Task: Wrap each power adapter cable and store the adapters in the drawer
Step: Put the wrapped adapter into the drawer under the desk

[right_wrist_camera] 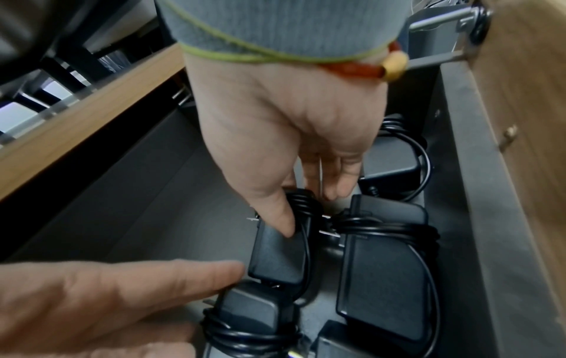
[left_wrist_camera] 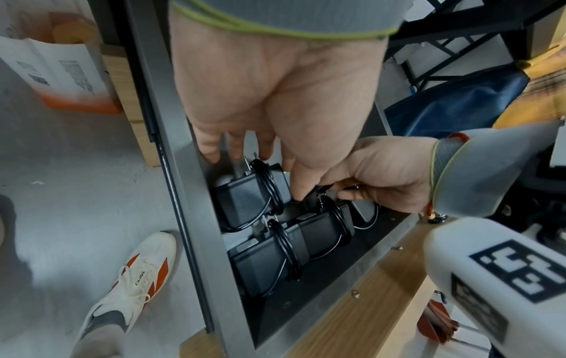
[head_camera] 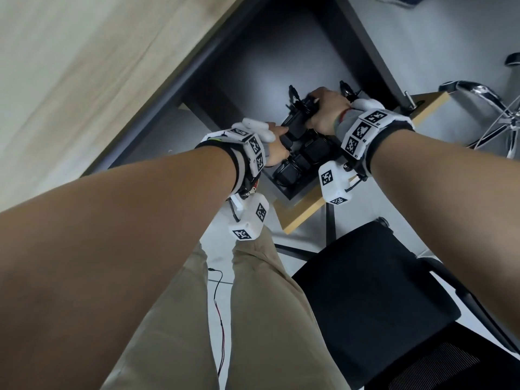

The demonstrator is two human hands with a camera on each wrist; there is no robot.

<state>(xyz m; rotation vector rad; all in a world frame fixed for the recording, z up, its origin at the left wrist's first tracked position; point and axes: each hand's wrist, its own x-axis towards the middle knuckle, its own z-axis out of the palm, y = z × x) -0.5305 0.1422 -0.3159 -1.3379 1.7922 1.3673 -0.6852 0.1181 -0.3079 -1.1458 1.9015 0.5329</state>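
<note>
The grey drawer is pulled out, with several black power adapters lying in it, cables coiled round them. My right hand grips one wrapped adapter from above, thumb on its face and fingers behind it. My left hand reaches in beside it with straight fingers against that adapter's end. In the left wrist view the left hand has its thumb down on the held adapter, next to the right hand. Other wrapped adapters lie close alongside.
The drawer's wooden front faces me, with its grey side wall on the right. A black chair seat stands just right of my legs, a chrome chair base further off. A red-black wire trails on the floor. The desk top is left.
</note>
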